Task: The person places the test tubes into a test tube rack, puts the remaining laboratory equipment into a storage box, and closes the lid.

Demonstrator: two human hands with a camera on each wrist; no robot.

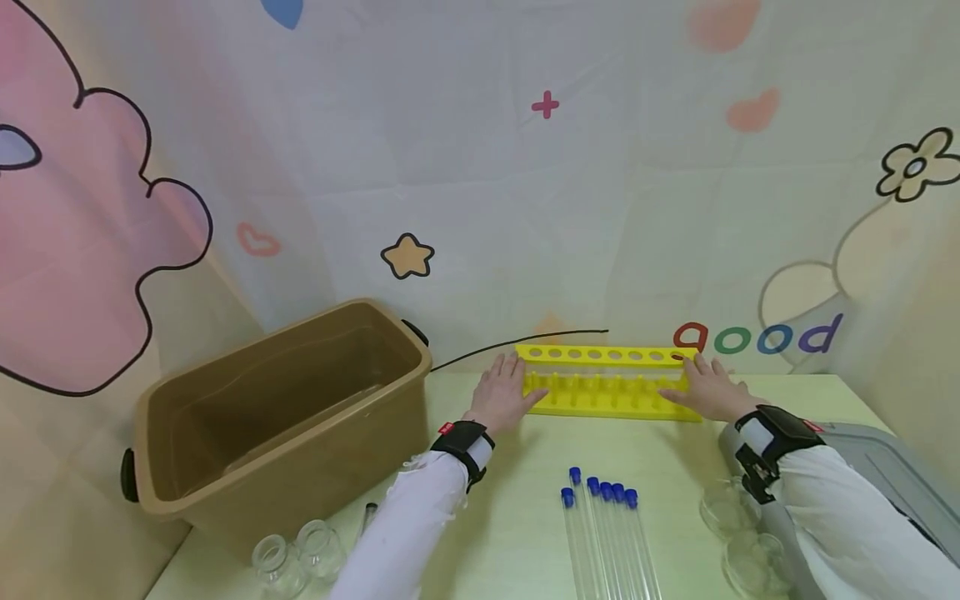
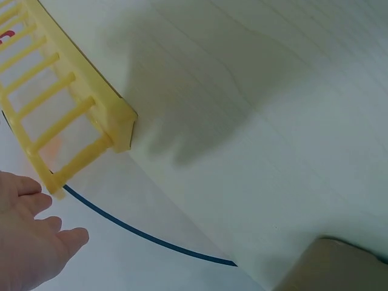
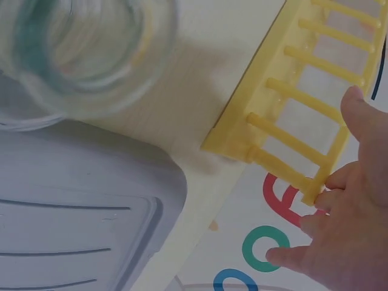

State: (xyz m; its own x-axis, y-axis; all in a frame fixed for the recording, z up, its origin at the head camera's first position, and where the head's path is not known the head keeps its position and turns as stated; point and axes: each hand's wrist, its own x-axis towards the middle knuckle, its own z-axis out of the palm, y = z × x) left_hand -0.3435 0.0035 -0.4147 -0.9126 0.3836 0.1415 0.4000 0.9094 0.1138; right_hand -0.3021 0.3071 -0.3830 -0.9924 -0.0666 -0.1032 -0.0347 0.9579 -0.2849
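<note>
A yellow test tube rack (image 1: 611,408) stands upright at the back of the table, against the printed cloth. My left hand (image 1: 500,392) is at its left end, fingers extended and thumb pointing inward across the front. In the left wrist view the left fingertips (image 2: 74,240) lie close to the rack's upper corner; contact is unclear. At the other end my right hand (image 1: 712,389) touches the rack with spread fingers. The right wrist view shows that hand (image 3: 357,224) against the top bar, thumb over the rungs. Several glass test tubes (image 1: 611,542) with blue caps lie in front.
A large brown bin (image 1: 300,462) stands at left, with two small glass bottles (image 1: 279,562) before it. Clear round glass dishes (image 1: 753,562) sit at right, beside a grey lid-like panel (image 1: 870,454). Printed cloth (image 1: 480,167) hangs behind the table.
</note>
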